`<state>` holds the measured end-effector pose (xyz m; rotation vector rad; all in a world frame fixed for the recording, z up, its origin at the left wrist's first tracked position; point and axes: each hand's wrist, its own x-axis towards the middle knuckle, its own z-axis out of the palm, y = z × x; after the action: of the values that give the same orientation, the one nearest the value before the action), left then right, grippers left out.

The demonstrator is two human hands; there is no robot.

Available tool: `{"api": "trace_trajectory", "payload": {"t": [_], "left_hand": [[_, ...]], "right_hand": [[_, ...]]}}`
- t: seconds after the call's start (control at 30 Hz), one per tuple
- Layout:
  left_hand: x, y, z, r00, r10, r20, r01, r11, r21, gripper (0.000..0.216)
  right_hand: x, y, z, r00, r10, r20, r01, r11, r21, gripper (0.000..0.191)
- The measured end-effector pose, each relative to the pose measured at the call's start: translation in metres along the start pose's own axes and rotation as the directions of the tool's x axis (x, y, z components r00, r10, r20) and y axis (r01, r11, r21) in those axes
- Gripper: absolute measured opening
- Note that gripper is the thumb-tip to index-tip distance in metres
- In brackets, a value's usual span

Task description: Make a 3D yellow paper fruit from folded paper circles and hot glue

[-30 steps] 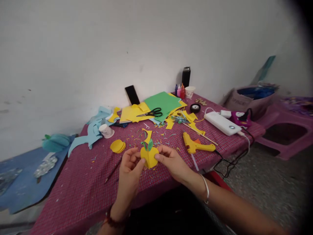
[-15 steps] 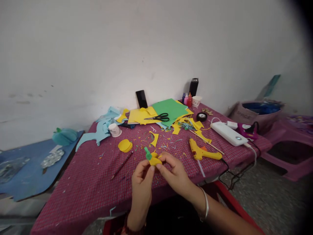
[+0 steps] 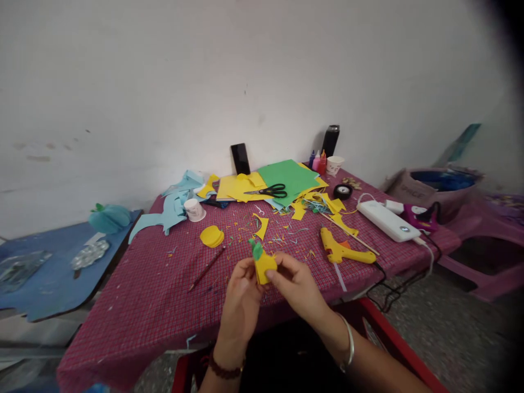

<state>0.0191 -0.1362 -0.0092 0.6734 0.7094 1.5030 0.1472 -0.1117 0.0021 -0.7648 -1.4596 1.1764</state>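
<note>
Both of my hands hold one small yellow paper fruit [image 3: 264,265] with a green leaf [image 3: 257,249] on top, above the near edge of the table. My left hand [image 3: 241,297] pinches its left side with closed fingers. My right hand [image 3: 295,284], with a silver bangle on the wrist, pinches its right side. A stack of yellow paper circles [image 3: 212,236] and a pencil [image 3: 207,268] lie on the cloth just left of my hands.
The table [image 3: 139,305] has a maroon checked cloth strewn with paper scraps. On it lie a yellow glue gun [image 3: 343,250], scissors [image 3: 271,191], green and yellow sheets [image 3: 286,176], a paper cup [image 3: 194,209], a white power bank [image 3: 387,220], a tape roll [image 3: 342,191] and small bottles [image 3: 318,160]. A blue board [image 3: 49,278] lies at left.
My hands have turned the yellow paper fruit, so that it now stands more upright with the leaf on top. The view has shifted a little, and the table sits slightly further right.
</note>
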Motion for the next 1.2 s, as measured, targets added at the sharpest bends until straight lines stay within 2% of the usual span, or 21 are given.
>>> {"api": "trace_trajectory", "payload": {"t": [0.07,0.17,0.33,0.47,0.57,0.73,0.93,1.07,1.2], "left_hand": [[0.0,0.007,-0.002,0.997,-0.074,0.019,0.075,0.997,-0.017,0.046],[-0.001,0.012,-0.006,0.989,-0.144,-0.01,0.145,0.989,0.004,0.045],[-0.006,0.001,-0.006,0.982,-0.148,-0.121,0.162,0.98,0.119,0.039],[-0.007,-0.006,-0.003,0.977,-0.079,-0.2,0.119,0.973,0.198,0.034],[-0.004,-0.009,-0.002,0.972,-0.077,-0.223,0.126,0.969,0.213,0.032],[0.003,-0.011,0.0,0.965,-0.171,-0.199,0.204,0.966,0.158,0.025],[0.002,-0.016,0.003,0.937,-0.329,-0.117,0.34,0.936,0.094,0.028],[0.0,-0.022,0.005,0.938,-0.34,-0.069,0.346,0.932,0.109,0.029],[-0.002,-0.026,0.007,0.958,-0.275,-0.079,0.285,0.941,0.182,0.03]], "right_hand": [[0.002,0.005,-0.004,0.995,0.095,0.015,-0.096,0.991,0.094,0.009],[0.001,0.01,-0.01,0.976,0.21,0.058,-0.218,0.959,0.184,0.016],[-0.006,0.008,-0.014,0.944,0.319,0.087,-0.331,0.914,0.234,0.017],[-0.011,0.008,-0.017,0.939,0.335,0.082,-0.345,0.898,0.275,0.017],[-0.013,0.013,-0.02,0.938,0.337,0.078,-0.343,0.878,0.334,0.02],[-0.016,0.024,-0.024,0.926,0.366,0.096,-0.366,0.807,0.463,0.024],[-0.018,0.022,-0.023,0.905,0.395,0.158,-0.412,0.724,0.552,0.033],[-0.022,0.019,-0.022,0.904,0.404,0.142,-0.413,0.737,0.535,0.031],[-0.025,0.018,-0.024,0.921,0.383,0.064,-0.369,0.813,0.451,0.025]]}}
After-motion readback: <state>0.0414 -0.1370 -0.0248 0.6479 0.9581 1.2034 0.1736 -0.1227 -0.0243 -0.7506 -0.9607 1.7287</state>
